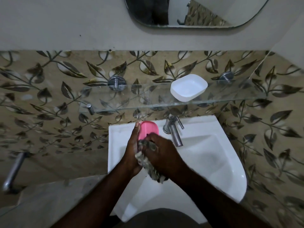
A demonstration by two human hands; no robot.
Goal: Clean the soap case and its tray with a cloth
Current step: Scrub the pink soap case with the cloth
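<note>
My left hand (pixel 132 151) grips a pink soap tray (pixel 148 130) from its left side, holding it up over the back of the white sink (pixel 213 155). My right hand (pixel 162 153) holds a grey patterned cloth (pixel 148 163) bunched against the lower part of the pink tray. The loose end of the cloth hangs down between my wrists. The white soap case (pixel 188 87) sits open side up on the glass shelf (pixel 125 97) above the sink, apart from both hands.
A chrome tap (pixel 173 130) stands just right of my hands at the sink's back rim. The shelf's metal brackets (pixel 116 83) stick out from the leaf-patterned tiled wall. A mirror (pixel 195 12) hangs above. A metal bar (pixel 14 170) juts out at the lower left.
</note>
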